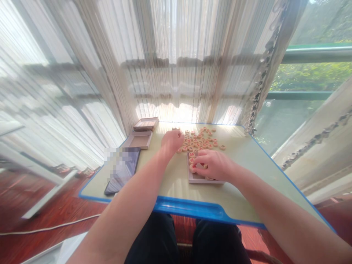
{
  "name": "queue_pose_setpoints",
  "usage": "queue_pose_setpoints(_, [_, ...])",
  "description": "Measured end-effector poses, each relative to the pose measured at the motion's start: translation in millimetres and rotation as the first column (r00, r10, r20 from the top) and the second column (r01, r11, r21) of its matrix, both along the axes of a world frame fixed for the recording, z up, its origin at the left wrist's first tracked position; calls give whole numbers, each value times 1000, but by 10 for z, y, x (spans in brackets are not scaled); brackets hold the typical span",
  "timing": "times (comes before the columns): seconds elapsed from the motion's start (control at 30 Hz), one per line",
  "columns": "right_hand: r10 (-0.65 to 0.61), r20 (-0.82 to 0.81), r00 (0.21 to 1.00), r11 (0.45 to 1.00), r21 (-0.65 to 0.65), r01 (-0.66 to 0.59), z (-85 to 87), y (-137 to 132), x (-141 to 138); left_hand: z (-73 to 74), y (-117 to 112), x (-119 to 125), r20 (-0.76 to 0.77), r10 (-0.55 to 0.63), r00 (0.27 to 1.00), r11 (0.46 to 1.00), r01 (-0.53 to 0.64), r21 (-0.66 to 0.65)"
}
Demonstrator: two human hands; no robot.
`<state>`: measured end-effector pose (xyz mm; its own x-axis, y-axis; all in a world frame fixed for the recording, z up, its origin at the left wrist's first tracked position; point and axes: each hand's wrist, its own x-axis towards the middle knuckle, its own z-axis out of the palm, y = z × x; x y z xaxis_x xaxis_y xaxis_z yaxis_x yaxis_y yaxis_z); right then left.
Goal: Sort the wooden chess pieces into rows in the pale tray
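Round wooden Chinese chess pieces [197, 144] with red or dark characters lie in a loose cluster on the table. At the cluster's left edge is my left hand [172, 141], its fingers curled closed; what they hold, if anything, is hidden. My right hand [216, 164] reaches over a shallow open box [205, 181] near the table's front. Its thumb and fingertips pinch a Chinese chess piece [192, 168] at the box's left side. More pieces stand along that side, and the hand covers much of the box's inside.
An empty shallow box [139, 140] and stacked box parts [145, 123] sit at the back left. A dark tablet-like device [123, 172], partly pixelated, lies at the left. The table has a blue rim [189, 209]; sheer curtains [176, 88] hang behind it.
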<state>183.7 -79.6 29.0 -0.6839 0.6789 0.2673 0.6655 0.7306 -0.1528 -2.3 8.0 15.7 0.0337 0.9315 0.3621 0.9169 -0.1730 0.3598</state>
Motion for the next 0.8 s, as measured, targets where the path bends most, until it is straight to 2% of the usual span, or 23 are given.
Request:
queue_pose_setpoints(0.53, [1,1,1000,1000,26,-1,-38,-22,-33,26,-17,15,-44,-13,999,1000,12,-25])
queue_pose_setpoints(0.8, [-24,12,1000,1000,5,24,-20,-35,-33,8,-1,18,-68,-114,991,994,114,-4])
